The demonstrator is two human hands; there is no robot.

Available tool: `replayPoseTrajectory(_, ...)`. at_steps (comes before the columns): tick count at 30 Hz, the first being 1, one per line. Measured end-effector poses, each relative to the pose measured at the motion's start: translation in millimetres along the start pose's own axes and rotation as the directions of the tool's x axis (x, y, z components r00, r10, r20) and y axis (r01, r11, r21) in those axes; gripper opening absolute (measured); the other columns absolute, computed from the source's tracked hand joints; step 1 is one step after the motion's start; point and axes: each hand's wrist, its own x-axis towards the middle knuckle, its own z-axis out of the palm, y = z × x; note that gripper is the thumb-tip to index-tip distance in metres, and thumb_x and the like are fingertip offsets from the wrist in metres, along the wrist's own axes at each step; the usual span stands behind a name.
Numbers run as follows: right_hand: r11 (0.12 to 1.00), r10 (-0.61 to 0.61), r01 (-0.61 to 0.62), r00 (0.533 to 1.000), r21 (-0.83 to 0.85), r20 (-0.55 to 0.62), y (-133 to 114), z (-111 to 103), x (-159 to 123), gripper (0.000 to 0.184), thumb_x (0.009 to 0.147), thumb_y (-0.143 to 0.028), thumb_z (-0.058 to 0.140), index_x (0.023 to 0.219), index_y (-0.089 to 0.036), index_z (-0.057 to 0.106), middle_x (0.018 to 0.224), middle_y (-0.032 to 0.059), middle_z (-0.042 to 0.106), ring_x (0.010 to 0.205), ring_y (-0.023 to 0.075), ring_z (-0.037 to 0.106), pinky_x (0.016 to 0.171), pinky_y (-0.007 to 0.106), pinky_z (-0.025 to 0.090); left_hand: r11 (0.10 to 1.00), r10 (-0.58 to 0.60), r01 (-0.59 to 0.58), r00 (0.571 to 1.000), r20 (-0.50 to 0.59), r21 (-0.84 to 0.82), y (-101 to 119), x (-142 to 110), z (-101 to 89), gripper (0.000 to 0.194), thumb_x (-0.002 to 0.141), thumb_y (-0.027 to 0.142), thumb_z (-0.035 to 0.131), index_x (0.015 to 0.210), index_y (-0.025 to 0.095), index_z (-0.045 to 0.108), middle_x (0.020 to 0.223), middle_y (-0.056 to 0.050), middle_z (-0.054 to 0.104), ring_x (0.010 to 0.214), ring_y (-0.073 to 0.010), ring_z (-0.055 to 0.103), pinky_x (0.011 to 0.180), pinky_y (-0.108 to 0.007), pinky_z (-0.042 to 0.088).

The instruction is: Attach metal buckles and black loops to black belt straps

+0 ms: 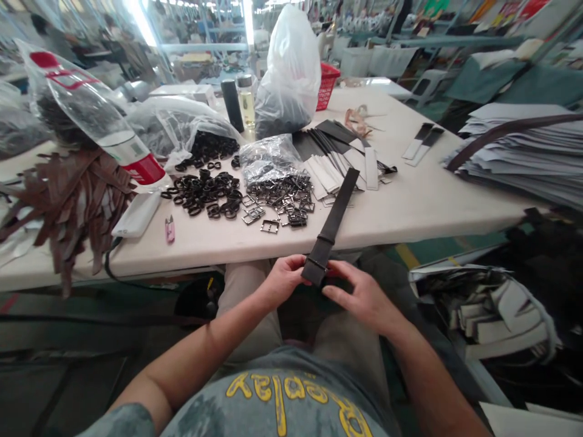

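Observation:
A dark leather strap (336,215) with a buckle and a loop on it slants up from my lap over the table's front edge. My left hand (288,276) grips its near end by the buckle, fingers closed. At the right side of the same end, my right hand (357,291) has its fingers against the strap, thumb a little apart below. Beyond my hands lie a heap of metal buckles (291,200) and a pile of black loops (209,193). More dark straps with pale undersides (325,176) are fanned out behind the strap's far end.
On the left of the table (200,246) are brown leather strips (86,200), a tilted plastic bottle (113,127) and pink thread snips (170,230). A stuffed plastic bag (291,73) stands at the back. Stacked sheets (523,145) rise at right; a bin of scraps (496,309) sits below.

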Motion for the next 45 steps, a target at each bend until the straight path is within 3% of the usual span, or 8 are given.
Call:
replayPoseTrajectory(5, 0.838, 0.001, 0.024, 0.999, 0.545, -0.046, 17.2, 47.8, -1.9, 0.047, 0.086, -0.049, 0.066, 0.123, -0.020, 0.064, 0.120, 0.0088, 0.070, 0.112, 0.0269, 0.065, 0.098, 0.040, 0.051, 1.000, 0.012, -0.011, 1.000, 0.008, -0.017, -6.1, -1.3, 7.3, 0.028, 0.060, 0.037, 0.083, 0.076, 0.014, 0.075, 0.069, -0.001, 0.066, 0.065, -0.0121, 0.054, 0.069, -0.025, 0.044)
replayPoseTrajectory(9, 0.795, 0.090, 0.048, 0.977, 0.604, -0.196, 17.8, 61.5, -1.6, 0.052, 0.084, -0.051, 0.070, 0.127, -0.023, 0.063, 0.130, 0.0088, 0.066, 0.119, 0.0260, 0.061, 0.103, 0.040, 0.047, 0.999, 0.033, -0.034, 0.999, 0.016, 0.022, -5.7, -0.8, 14.2, 0.034, 0.059, 0.043, 0.086, 0.074, 0.014, 0.075, 0.070, -0.001, 0.066, 0.068, -0.0131, 0.054, 0.070, -0.026, 0.046)
replayPoseTrajectory(18, 0.680, 0.370, 0.062, 0.831, 0.731, -0.415, 14.1, 76.6, 0.2, 0.042, 0.093, -0.053, 0.055, 0.107, -0.017, 0.072, 0.109, 0.0120, 0.075, 0.088, 0.0219, 0.068, 0.070, 0.030, 0.053, 0.994, 0.046, -0.050, 0.998, 0.044, 0.098, -22.7, 5.8, 28.0, 0.036, 0.065, 0.046, 0.082, 0.077, 0.013, 0.073, 0.068, -0.001, 0.063, 0.060, -0.0107, 0.050, 0.061, -0.025, 0.043)
replayPoseTrajectory(27, 0.804, 0.319, 0.068, 0.789, 0.591, -0.525, 22.1, 64.6, 5.0, 0.038, 0.089, -0.052, 0.059, 0.103, -0.018, 0.071, 0.108, 0.0122, 0.075, 0.095, 0.0244, 0.069, 0.082, 0.036, 0.055, 0.995, 0.068, -0.071, 0.997, 0.048, 0.066, -19.9, 15.9, 44.9, 0.036, 0.065, 0.048, 0.080, 0.073, 0.014, 0.070, 0.065, 0.000, 0.059, 0.060, -0.0118, 0.049, 0.062, -0.026, 0.044)
replayPoseTrajectory(36, 0.786, 0.408, 0.057, 0.700, 0.615, -0.586, 38.6, 60.6, 7.1, 0.036, 0.089, -0.048, 0.062, 0.099, -0.016, 0.071, 0.098, 0.0114, 0.076, 0.088, 0.0241, 0.072, 0.080, 0.039, 0.057, 0.994, 0.095, -0.100, 0.991, 0.090, 0.044, -35.1, 24.5, 53.5, 0.035, 0.067, 0.046, 0.079, 0.072, 0.013, 0.071, 0.065, -0.003, 0.061, 0.059, -0.0129, 0.052, 0.061, -0.028, 0.047)
replayPoseTrajectory(39, 0.796, 0.399, 0.075, 0.681, 0.601, -0.614, 32.9, 46.9, 7.7, 0.033, 0.088, -0.047, 0.063, 0.094, -0.015, 0.069, 0.090, 0.0096, 0.076, 0.078, 0.0225, 0.072, 0.072, 0.037, 0.058, 0.984, 0.090, -0.113, 0.981, 0.171, 0.134, -21.0, 23.1, 36.5, 0.032, 0.071, 0.046, 0.075, 0.083, 0.016, 0.076, 0.075, -0.005, 0.069, 0.064, -0.0157, 0.057, 0.067, -0.030, 0.050)
replayPoseTrajectory(42, 0.818, 0.365, 0.131, 0.635, 0.561, -0.681, 26.9, 28.0, 3.6, 0.030, 0.085, -0.045, 0.067, 0.090, -0.015, 0.068, 0.080, 0.0059, 0.074, 0.068, 0.0196, 0.071, 0.069, 0.036, 0.059, 0.949, 0.138, -0.157, 0.987, 0.086, 0.275, 9.4, 21.2, -11.2, 0.028, 0.076, 0.041, 0.071, 0.088, 0.016, 0.076, 0.077, -0.005, 0.070, 0.065, -0.0152, 0.058, 0.067, -0.029, 0.049)
replayPoseTrajectory(45, 0.849, 0.324, 0.145, 0.616, 0.508, -0.718, 24.4, 15.5, -6.2, 0.029, 0.085, -0.044, 0.068, 0.091, -0.016, 0.068, 0.079, 0.0051, 0.072, 0.064, 0.0191, 0.070, 0.064, 0.035, 0.060, 0.669, 0.443, -0.187, 0.877, -0.185, 0.719, 45.8, 20.4, -79.5, 0.020, 0.081, 0.035, 0.065, 0.083, 0.018, 0.074, 0.073, -0.003, 0.066, 0.064, -0.0148, 0.055, 0.067, -0.028, 0.046)
